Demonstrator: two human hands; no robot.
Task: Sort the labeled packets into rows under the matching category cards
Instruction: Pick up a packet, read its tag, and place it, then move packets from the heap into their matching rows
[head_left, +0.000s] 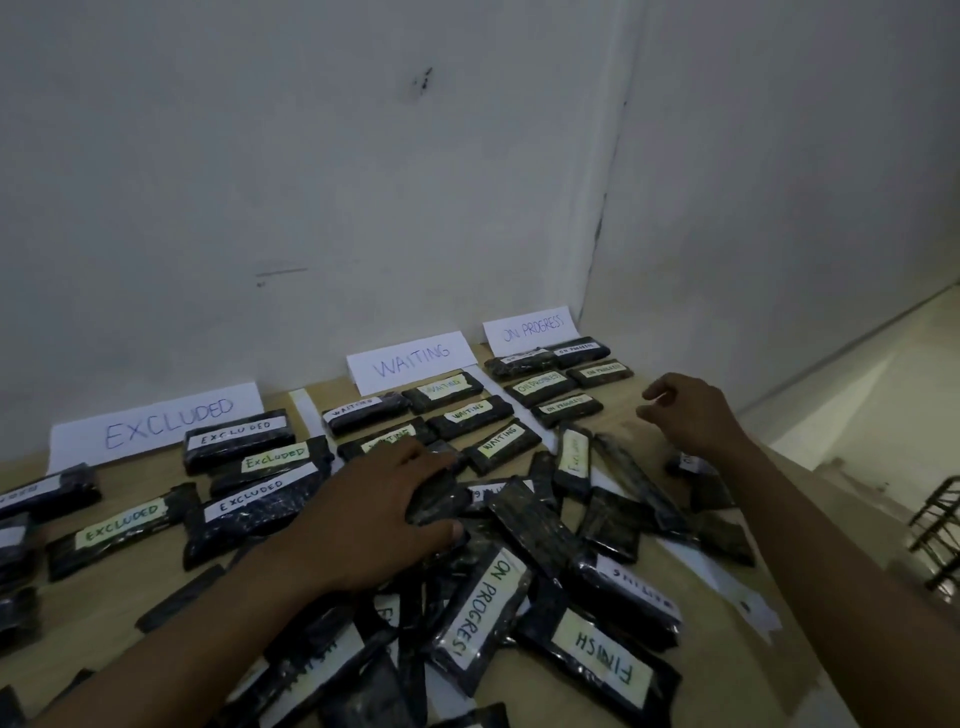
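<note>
Three category cards stand; left hand grips one dark packet, right hand hovers loosely curled, empty.

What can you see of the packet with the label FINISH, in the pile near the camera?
The FINISH packet is a dark, shiny, flat pouch, plastic as it looks, with a pale label in black handwriting, upside down to the camera. It lies flat at the near right of the unsorted pile on the wooden table, its upper corner overlapping a neighbouring packet. No hand touches it.
</note>
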